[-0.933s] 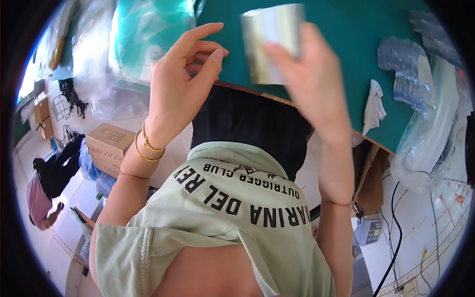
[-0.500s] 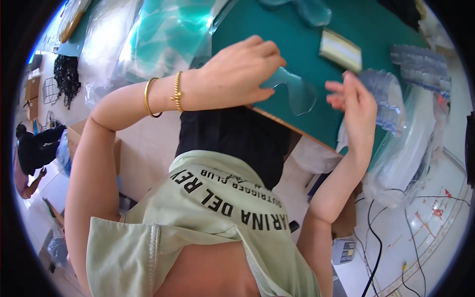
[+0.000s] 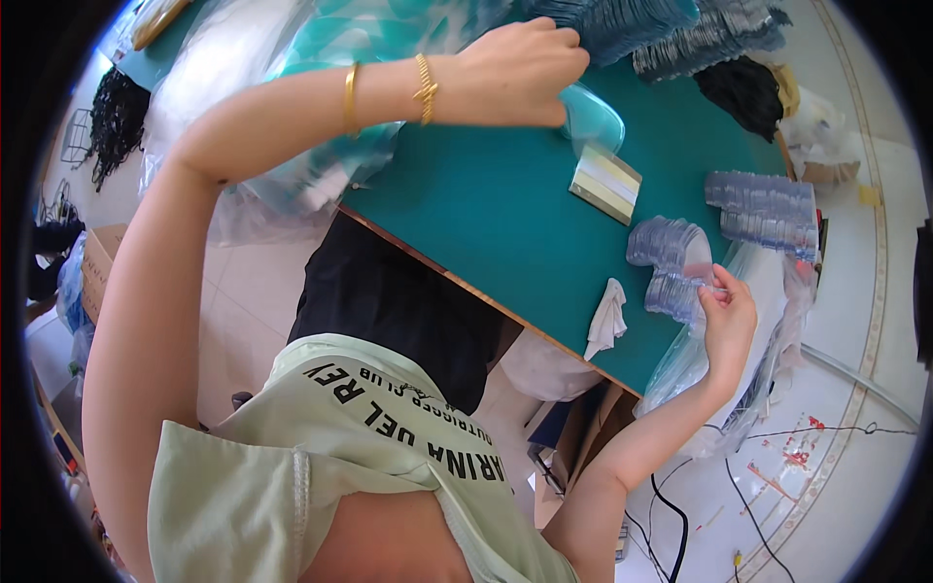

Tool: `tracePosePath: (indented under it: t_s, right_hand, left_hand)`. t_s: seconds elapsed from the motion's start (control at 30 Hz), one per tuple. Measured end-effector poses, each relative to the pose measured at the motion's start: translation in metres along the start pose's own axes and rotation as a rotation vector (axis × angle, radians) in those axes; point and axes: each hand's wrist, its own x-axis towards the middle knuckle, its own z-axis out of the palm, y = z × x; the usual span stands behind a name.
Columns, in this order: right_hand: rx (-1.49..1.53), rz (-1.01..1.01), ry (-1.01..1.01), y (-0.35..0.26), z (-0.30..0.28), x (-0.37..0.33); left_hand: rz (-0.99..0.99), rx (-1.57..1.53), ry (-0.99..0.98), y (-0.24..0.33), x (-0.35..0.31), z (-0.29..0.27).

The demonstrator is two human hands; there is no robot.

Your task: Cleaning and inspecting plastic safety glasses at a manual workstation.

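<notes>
My left hand (image 3: 525,73) is over the far part of the green table, its fingers curled closed. Its knuckle side meets a blue-tinted curved plastic lens (image 3: 598,119); whether the fingers grip that lens or something else is hidden. Over on the right, my right hand (image 3: 729,316) has thumb and fingers pinched on a clear plastic lens (image 3: 717,289) at the near end of a row of clear lenses (image 3: 671,257). Another row of clear lenses (image 3: 763,209) lies just beyond it. Dark bluish lenses (image 3: 622,24) stand packed together at the far edge of view.
A small pale box (image 3: 605,185) lies mid-table on the green top (image 3: 466,214). A white cloth (image 3: 607,316) rests by the near edge. Plastic bags (image 3: 262,209) cover the left side; more plastic sheeting (image 3: 680,369) hangs at the right. Black cables (image 3: 671,515) trail across the floor.
The view has turned to the right. The left hand no longer shows the clear lens that hung from its fingers. My right hand, open before, has moved to the clear lens row and pinched.
</notes>
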Motion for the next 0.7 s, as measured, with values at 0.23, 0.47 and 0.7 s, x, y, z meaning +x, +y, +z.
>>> tracePosePath:
  t_s: [0.23,0.47,0.7]
  right_hand:
    - [0.025,-0.111,0.187,-0.047,-0.012,-0.029]
    - [0.332,-0.552,0.025,-0.143,0.109,-0.053]
    - [0.363,-0.036,0.363,-0.073,0.098,-0.088]
  left_hand:
    - [0.112,0.08,-0.106,-0.025,0.011,0.001]
    - [-0.012,-0.268,0.035,0.037,-0.053,-0.049]
    - [-0.381,-0.475,-0.115,0.044,-0.121,-0.054]
